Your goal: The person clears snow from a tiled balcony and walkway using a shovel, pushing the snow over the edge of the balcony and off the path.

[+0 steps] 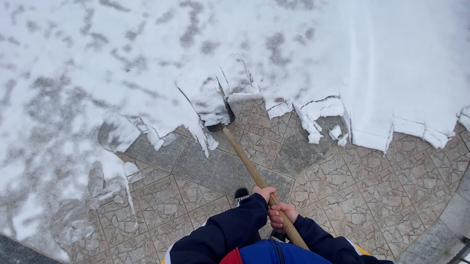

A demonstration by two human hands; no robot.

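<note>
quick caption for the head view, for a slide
Both hands, left and right, grip a wooden-handled shovel pushed under snow on stone paving.

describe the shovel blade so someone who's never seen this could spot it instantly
Start at the patch of bare stone paving at the bottom centre, bordered above by snow. From the left hand and right hand follow the wooden handle up-left to the snow's edge. The shovel blade sits there, mostly under a snow slab; only its dark metal rim shows, unlike the white chunks around it.
</note>
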